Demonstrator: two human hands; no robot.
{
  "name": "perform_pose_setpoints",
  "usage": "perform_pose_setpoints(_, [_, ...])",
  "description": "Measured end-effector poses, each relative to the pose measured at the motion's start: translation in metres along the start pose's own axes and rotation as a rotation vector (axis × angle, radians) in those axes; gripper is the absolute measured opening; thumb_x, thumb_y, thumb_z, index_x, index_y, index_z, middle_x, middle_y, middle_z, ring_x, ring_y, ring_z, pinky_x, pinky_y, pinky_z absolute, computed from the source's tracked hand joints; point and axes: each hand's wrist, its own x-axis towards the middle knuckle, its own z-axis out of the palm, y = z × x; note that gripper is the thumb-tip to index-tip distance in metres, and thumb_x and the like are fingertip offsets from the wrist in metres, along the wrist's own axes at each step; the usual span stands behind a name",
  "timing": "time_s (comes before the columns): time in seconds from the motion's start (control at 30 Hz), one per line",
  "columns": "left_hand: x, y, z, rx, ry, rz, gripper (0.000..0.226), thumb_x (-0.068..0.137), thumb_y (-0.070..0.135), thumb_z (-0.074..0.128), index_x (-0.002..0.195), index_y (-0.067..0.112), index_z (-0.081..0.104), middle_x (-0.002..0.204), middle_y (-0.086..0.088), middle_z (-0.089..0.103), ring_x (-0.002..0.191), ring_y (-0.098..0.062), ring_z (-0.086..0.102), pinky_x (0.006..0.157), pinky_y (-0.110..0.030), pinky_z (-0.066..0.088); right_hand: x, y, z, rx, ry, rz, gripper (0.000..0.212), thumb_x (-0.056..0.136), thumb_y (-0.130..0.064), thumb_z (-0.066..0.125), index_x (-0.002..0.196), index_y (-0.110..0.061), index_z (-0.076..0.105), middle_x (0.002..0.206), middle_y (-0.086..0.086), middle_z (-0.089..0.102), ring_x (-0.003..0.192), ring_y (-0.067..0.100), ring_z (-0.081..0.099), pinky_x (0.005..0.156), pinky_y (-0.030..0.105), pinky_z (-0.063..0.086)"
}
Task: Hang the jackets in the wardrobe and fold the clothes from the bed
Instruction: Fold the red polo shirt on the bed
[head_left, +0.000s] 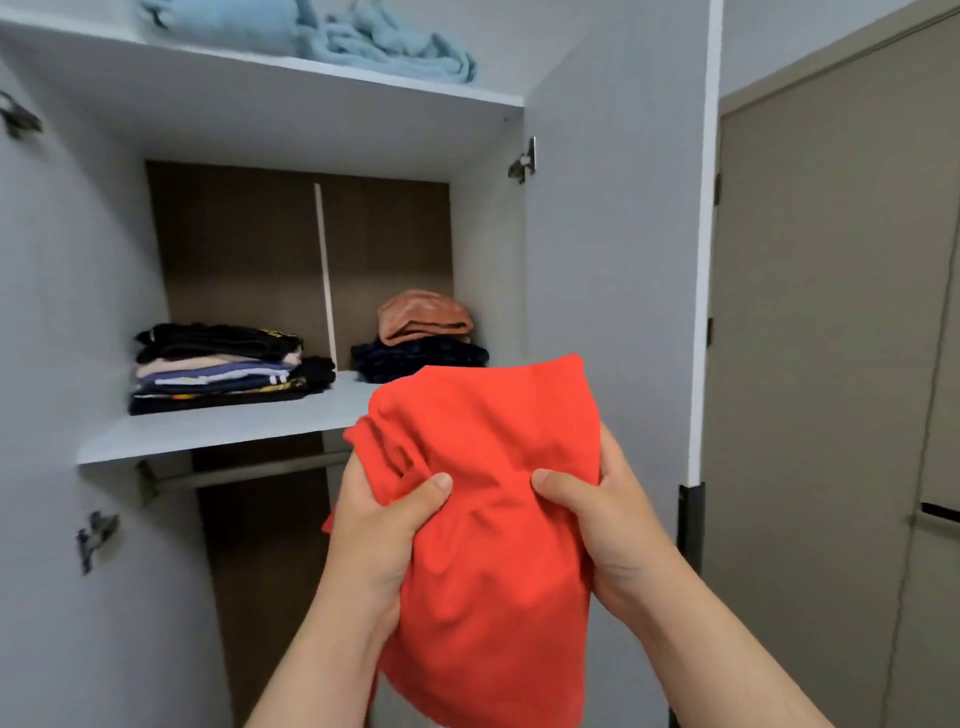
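Two hands held one red garment (493, 519) chest-high in front of the open wardrobe. The left hand (379, 530) gripped its left edge, thumb pressed over the front and fingers curled out of sight behind. The right hand (608, 525) did the same on the right edge, so the cloth was pinched on both sides with a slack, creased span between the thumbs. The garment looked roughly folded or bunched. Its upper part stood up floppily above the hands, and the lower part hung down between the forearms.

By the look of it, this was a light, thin knit: soft, with no stiffness of its own and not fragile. It would likely sag and lose its fold wherever it was unsupported. A pinch at the two edges suited lifting it. To lay it down flat, support under the fold with spread fingers would probably serve better than holding by the corners.

Just beyond the hands, a hanging rail (249, 473) ran under the middle shelf (208, 434); no jackets showed on the visible part of it. On that shelf sat a stack of folded clothes (218, 369) at the left. Well apart from it at the right lay a dark pile (421, 358) with an orange-brown piece (423, 317) on top. Bare shelf lay between the two, the likeliest spot for the red piece.

Farther up, a pale blue blanket (363, 41) lay rumpled on the top shelf. The wardrobe door (613, 234) stood open at the right, with a closed room door (831, 364) behind it.
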Motion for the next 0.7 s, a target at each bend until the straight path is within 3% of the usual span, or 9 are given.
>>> perform_pose_setpoints(0.17, [0.057,0.002,-0.012,0.138,0.061,0.118,0.067,0.059,0.006,0.078,0.122,0.024,0.063,0.115,-0.002,0.073,0.109,-0.023,0.068,0.099,-0.045,0.051,0.072,0.032,0.022,0.128,-0.030,-0.008,0.047,0.086,0.005,0.065,0.125,-0.022,0.061,0.113,0.001,0.074,0.105,0.019,0.070,0.091,0.036,0.054])
perform_pose_setpoints(0.37, [0.116,-0.005,-0.010,0.215,0.171,0.185,0.081,0.050,0.027,0.087,0.126,0.022,0.061,0.119,-0.004,0.071,0.112,-0.024,0.067,0.103,-0.051,0.048,0.162,0.052,0.036,0.158,-0.174,-0.054,0.050,0.086,0.001,0.068,0.126,-0.027,0.060,0.114,-0.004,0.073,0.104,0.015,0.070,0.088,0.033,0.053])
perform_pose_setpoints(0.53, [0.156,0.002,-0.028,0.318,0.237,0.279,0.084,0.052,0.020,0.088,0.130,0.025,0.056,0.120,0.004,0.071,0.111,-0.016,0.067,0.097,-0.037,0.053,0.217,0.077,0.075,0.203,-0.271,-0.056,0.048,0.085,-0.013,0.072,0.128,-0.030,0.058,0.117,-0.008,0.071,0.109,0.013,0.068,0.097,0.038,0.051])
perform_pose_setpoints(0.7, [0.205,0.018,-0.061,0.462,0.241,0.360,0.066,0.063,0.006,0.072,0.122,0.032,0.059,0.112,0.013,0.072,0.106,-0.010,0.068,0.091,-0.026,0.053,0.263,0.093,0.127,0.053,-0.334,-0.165,0.056,0.091,-0.008,0.066,0.139,-0.030,0.048,0.124,-0.012,0.065,0.107,0.000,0.064,0.097,0.027,0.050])
